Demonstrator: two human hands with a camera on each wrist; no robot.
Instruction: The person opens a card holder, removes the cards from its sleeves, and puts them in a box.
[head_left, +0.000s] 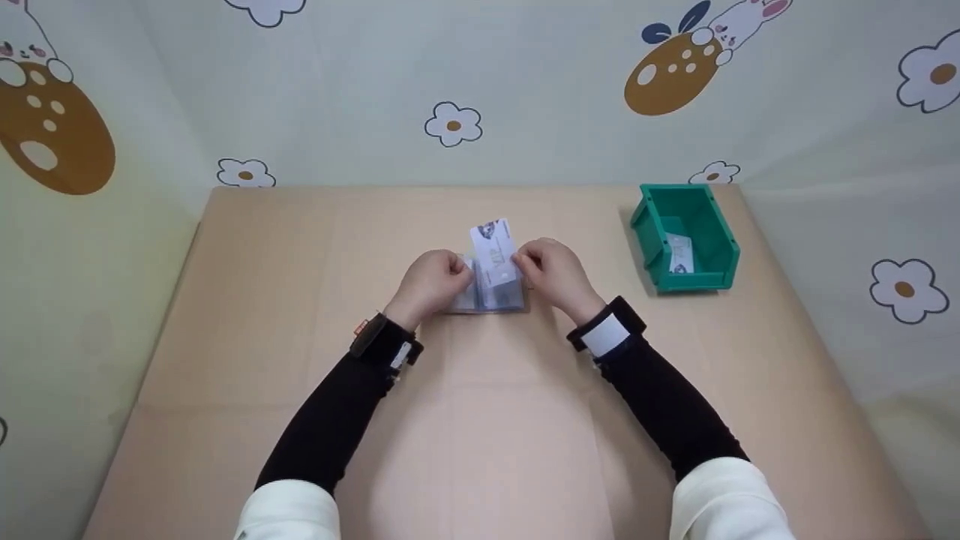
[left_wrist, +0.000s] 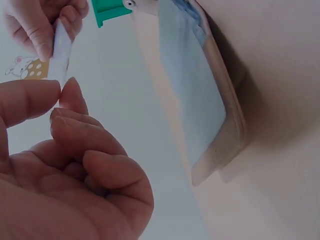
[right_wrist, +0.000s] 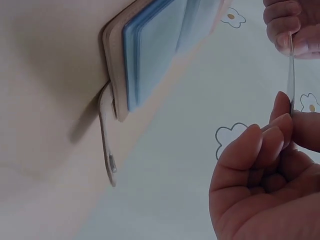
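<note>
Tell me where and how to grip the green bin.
Probably best: pinch the bin's right wall from above with the right hand, the nearer one, once free. The top is open, so a pinch fits over the rim, and the card inside sits toward the left.

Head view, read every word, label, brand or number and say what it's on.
No text is clearly readable.
Held card: grey lettering and finer print, too blurred to read.
Second card in the green bin: print too small to read.
Orange patch on the left wristband: too small to tell.
</note>
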